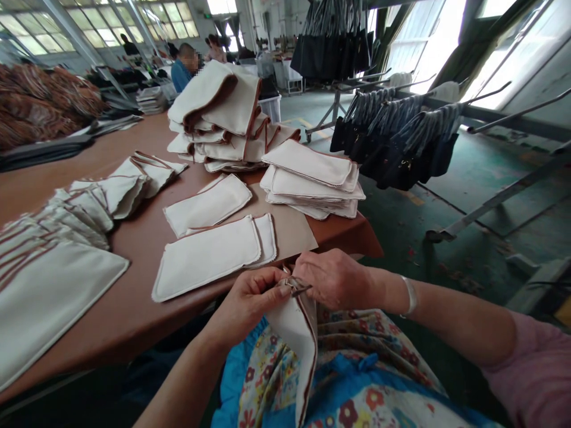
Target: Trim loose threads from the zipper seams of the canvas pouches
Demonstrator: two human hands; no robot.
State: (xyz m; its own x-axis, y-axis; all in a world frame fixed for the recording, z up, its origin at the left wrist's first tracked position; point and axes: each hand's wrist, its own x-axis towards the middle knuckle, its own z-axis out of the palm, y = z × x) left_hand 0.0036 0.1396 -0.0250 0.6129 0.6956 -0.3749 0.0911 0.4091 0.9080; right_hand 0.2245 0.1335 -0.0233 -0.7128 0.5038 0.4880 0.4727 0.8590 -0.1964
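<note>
A white fabric piece with brown edging (292, 333) hangs down over the flowered apron, its top end bunched between my hands. My left hand (256, 297) is closed on that top end, thumb and forefinger pinched at the edge. Close against it on the right, my right hand (334, 278) is closed with curled fingers at the same end. A small dark object (301, 290) sticks out between the hands; what it is cannot be made out. Flat white pieces (207, 255) lie on the brown table just beyond my left hand.
On the brown table (134, 309) are a neat pile of white pieces (314, 178), a taller folded pile (223, 113) and a spread row (80, 208) at left. Racks of dark bags (397, 142) stand at right. A person in blue (182, 70) is farther back.
</note>
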